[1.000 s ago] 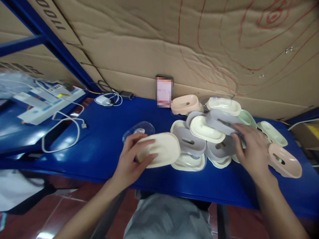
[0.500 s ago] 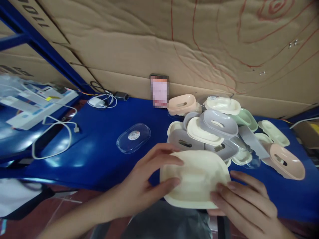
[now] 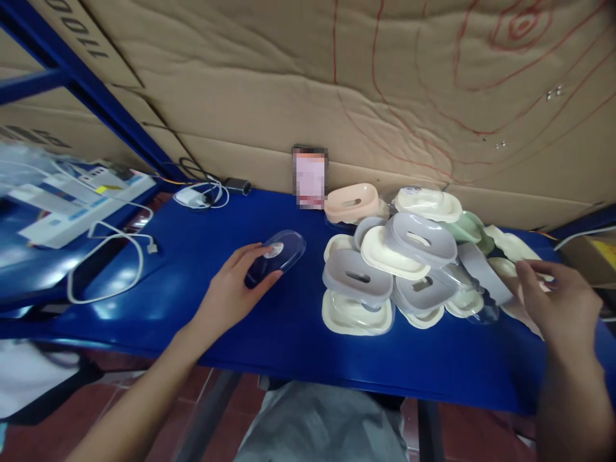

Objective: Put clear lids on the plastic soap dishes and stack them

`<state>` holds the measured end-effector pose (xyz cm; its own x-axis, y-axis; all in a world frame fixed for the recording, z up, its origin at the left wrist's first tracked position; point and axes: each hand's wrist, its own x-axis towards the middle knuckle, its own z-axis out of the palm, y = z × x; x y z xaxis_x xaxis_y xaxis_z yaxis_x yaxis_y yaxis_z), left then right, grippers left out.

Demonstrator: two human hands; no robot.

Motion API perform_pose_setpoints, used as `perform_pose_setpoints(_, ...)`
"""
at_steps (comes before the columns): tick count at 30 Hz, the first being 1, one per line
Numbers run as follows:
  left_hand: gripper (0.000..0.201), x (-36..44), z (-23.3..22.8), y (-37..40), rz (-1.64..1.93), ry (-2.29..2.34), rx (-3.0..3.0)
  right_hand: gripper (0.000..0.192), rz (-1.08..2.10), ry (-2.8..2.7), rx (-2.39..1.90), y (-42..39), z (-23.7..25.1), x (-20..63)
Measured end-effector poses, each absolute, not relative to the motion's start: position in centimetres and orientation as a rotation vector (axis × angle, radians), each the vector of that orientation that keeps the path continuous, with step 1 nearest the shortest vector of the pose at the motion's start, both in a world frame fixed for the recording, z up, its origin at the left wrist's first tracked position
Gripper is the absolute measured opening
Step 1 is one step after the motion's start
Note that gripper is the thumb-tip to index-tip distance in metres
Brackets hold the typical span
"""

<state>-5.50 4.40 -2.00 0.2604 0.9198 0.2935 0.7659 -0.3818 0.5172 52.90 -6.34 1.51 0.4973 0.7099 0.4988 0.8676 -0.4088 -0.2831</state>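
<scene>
L hand (image 3: pixel 233 282) clamped on 1 lid (image 3: pixel 292 246); R hand (image 3: pixel 564 301), can't tell; 2 peach dishes (image 3: pixel 353 204).

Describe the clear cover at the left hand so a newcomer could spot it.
On the blue table, look left of the pile of plastic dishes. The left hand touches a clear oval cover there. Unlike those dishes, it is see-through and separate, with a round sticker.

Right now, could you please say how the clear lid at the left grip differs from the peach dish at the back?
The clear lid is see-through; the peach dish is opaque. The lid carries a round sticker, while the dish shows a slot. The left grip touches the lid; the dish sits untouched. Both have rounded, elongated outlines.
</scene>
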Motion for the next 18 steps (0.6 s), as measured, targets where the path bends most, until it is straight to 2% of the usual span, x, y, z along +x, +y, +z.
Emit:
perform_pose_setpoints(6,0.057,-1.1,-0.2,7.0,0.845,1.259,2.019,0.039,-0.39,-1.291,-2.228,-6.4,0.4,52.9)
perform_pose_setpoints(13,0.055,0.7,-1.0,9.6,0.708,1.167,2.214,0.045,-0.404,-1.338,-2.246,-6.2,-0.2,53.9)
perform_pose_setpoints(18,0.068,0.4,-1.2,9.0,0.573,1.118,2.246,0.041,-0.41,-1.384,-2.255,-5.7,-0.2,54.4)
